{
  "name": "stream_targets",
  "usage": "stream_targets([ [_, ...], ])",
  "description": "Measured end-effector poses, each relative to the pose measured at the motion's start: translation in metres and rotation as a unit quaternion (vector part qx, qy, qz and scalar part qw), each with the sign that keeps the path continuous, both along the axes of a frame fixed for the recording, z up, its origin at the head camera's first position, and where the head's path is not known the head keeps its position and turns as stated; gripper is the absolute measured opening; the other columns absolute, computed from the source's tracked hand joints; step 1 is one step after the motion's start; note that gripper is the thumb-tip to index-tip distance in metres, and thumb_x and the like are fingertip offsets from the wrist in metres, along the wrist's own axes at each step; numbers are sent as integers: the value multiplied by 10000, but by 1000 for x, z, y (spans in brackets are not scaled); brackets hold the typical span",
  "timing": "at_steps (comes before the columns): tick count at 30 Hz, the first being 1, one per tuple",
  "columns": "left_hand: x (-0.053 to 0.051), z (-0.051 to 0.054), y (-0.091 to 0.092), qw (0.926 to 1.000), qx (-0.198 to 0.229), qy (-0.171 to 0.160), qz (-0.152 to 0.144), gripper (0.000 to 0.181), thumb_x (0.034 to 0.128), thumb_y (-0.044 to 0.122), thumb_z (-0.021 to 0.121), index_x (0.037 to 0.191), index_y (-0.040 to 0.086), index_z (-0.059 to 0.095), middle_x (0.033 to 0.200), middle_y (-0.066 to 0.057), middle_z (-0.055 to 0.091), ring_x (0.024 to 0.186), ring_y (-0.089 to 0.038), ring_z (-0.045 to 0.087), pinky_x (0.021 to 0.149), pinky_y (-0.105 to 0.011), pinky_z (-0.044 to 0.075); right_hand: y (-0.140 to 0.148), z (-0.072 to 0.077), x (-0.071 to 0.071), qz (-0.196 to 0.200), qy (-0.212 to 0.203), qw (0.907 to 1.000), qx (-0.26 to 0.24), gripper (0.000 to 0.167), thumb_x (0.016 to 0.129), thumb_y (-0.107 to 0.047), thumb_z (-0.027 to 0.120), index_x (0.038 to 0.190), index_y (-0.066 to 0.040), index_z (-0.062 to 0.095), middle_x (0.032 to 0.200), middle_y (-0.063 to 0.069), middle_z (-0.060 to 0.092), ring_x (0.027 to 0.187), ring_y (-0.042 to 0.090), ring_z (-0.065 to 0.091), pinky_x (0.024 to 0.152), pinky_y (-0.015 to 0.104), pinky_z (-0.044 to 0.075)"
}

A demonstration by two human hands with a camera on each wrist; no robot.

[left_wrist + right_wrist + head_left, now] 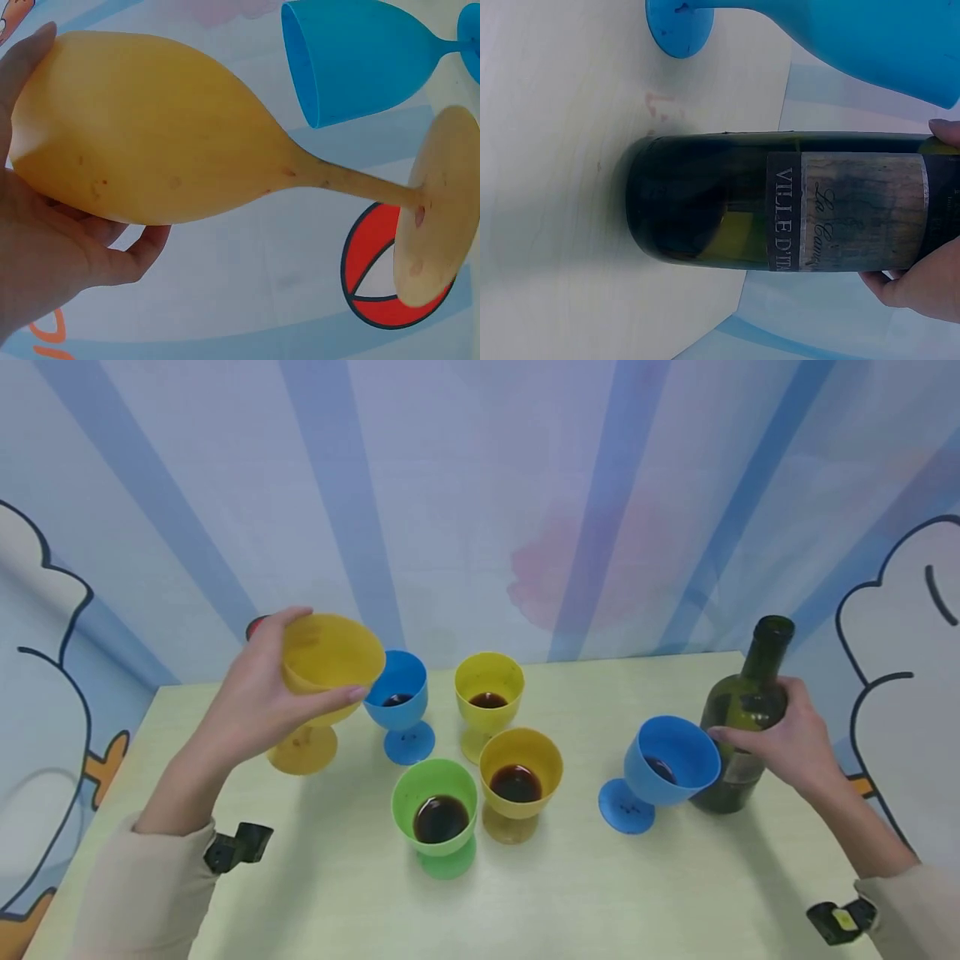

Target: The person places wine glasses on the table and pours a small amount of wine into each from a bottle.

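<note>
In the head view my left hand [258, 693] grips the bowl of an orange-yellow plastic goblet [330, 656], thumb on the near side. Its round foot [436, 206] appears raised off the table; no liquid shows in the bowl. On the right side, my right hand [798, 743] holds a dark green wine bottle [738, 702] upright around its upper body. The bottle's label [862, 212] faces the right wrist camera. Whether its base touches the table is hard to tell. Just left of it stands a blue goblet [675, 756] with dark liquid inside.
Mid-table stand a second blue goblet [397, 693], a bright yellow one [489, 689], an orange-yellow one [521, 777] and a green one [435, 806], each holding dark liquid. The pale table [555, 893] ends at a printed curtain [465, 510] behind.
</note>
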State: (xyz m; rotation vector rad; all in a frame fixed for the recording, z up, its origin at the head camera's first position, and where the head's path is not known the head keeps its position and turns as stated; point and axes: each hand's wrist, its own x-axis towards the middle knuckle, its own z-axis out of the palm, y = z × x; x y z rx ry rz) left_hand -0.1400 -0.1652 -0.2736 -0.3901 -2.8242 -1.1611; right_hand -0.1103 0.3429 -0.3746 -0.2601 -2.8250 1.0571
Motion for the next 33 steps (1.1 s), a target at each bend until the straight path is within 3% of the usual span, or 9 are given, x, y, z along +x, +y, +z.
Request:
stream_targets([
  [8, -2, 10, 8, 9996, -246, 69, -157, 950, 712, 427, 749, 1401, 28, 232, 1346, -164, 346, 1062, -326, 429, 848, -499, 406, 0, 15, -4, 2, 137, 9997, 185, 932, 780, -334, 706, 1379, 80, 125, 1258, 380, 315, 1084, 533, 356, 789, 672, 337],
  [16, -6, 24, 19, 9980, -353, 316, -422, 933, 690, 414, 770, 1373, 13, 278, 1334, -153, 359, 1065, -315, 426, 848, -490, 413, -13, 53, -14, 198, 490, 9979, 367, 917, 764, -308, 725, 1389, 41, 152, 1247, 331, 344, 1063, 501, 380, 772, 671, 336],
  [23, -6, 36, 33, 9972, -377, 173, -629, 920, 714, 404, 754, 1382, 8, 260, 1357, -158, 331, 1104, -315, 402, 861, -486, 421, -35, 88, -23, 623, 735, 9931, 670, 927, 713, -230, 773, 1393, 3, 188, 1234, 316, 382, 1046, 510, 408, 749, 688, 341],
  [28, -7, 40, 44, 9965, -340, 209, -741, 909, 707, 367, 771, 1370, -2, 270, 1324, -147, 360, 1072, -287, 421, 843, -440, 442, -60, 108, -24, 1173, 812, 9837, 1099, 896, 661, -168, 798, 1348, 21, 255, 1164, 306, 441, 968, 487, 466, 702, 625, 395],
  [33, -5, 43, 54, 9951, -326, 197, -908, 923, 709, 371, 768, 1374, -15, 258, 1343, -152, 347, 1081, -286, 415, 869, -429, 429, -92, 122, -24, 1859, 907, 9647, 1631, 791, 637, -132, 795, 1265, 29, 342, 1082, 232, 484, 899, 400, 496, 661, 524, 446],
])
